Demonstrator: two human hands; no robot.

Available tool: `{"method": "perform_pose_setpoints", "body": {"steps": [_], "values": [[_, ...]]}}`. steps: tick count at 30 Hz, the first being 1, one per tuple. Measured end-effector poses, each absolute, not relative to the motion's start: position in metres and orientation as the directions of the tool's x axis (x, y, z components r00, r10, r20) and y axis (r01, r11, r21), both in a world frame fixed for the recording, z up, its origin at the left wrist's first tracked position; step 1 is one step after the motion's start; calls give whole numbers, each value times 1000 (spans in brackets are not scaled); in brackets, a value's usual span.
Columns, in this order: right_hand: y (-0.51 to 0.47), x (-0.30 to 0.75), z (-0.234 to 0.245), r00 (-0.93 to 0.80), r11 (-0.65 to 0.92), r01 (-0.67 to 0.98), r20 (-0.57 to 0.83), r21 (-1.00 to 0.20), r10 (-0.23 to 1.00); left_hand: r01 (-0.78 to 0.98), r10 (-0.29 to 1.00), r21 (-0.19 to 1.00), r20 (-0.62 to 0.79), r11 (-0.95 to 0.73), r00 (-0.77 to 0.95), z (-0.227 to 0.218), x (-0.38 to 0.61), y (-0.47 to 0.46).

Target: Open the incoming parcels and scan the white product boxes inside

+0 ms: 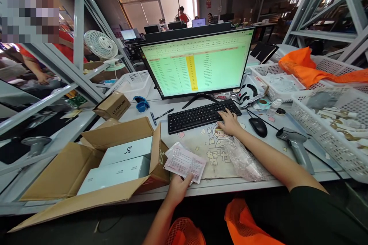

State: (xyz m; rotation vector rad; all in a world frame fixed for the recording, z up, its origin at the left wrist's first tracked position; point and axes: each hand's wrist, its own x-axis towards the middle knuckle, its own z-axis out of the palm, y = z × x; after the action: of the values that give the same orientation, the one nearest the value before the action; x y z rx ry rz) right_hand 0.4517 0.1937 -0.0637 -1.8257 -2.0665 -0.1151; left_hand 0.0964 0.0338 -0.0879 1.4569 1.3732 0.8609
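Note:
My left hand [178,188] is at the near desk edge, pinching a small stack of printed pink-white slips [185,162] by their near corner. My right hand [229,121] rests on the right end of the black keyboard [201,115], fingers spread over the keys. Behind the keyboard stands a monitor [197,65] showing a green spreadsheet with a yellow column. An open cardboard carton [94,168] left of my left hand holds two pale boxes [120,164]. A clear plastic bag [244,160] lies under my right forearm.
A black mouse [258,126] and grey barcode scanner [296,143] lie right of the keyboard. White baskets [330,130] fill the right side, with orange cloth [304,67] on top. A small brown box [112,105], tape dispenser [141,104], pen [163,114] and fan [101,46] sit left. People work in the background.

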Motion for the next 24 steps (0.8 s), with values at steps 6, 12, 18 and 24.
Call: {"method": "perform_pose_setpoints", "body": {"steps": [6, 12, 18, 24], "values": [[196, 455, -66, -57, 154, 962, 388, -224, 920, 303, 987, 950, -108, 69, 116, -92, 96, 35], [193, 456, -54, -36, 194, 941, 489, -277, 872, 310, 989, 950, -71, 27, 130, -91, 98, 36], [151, 456, 23, 67, 305, 776, 552, -553, 831, 336, 980, 942, -55, -12, 190, -74, 105, 33], [18, 403, 34, -542, 396, 503, 76, -768, 837, 370, 821, 881, 36, -295, 569, -38, 146, 33]]}}
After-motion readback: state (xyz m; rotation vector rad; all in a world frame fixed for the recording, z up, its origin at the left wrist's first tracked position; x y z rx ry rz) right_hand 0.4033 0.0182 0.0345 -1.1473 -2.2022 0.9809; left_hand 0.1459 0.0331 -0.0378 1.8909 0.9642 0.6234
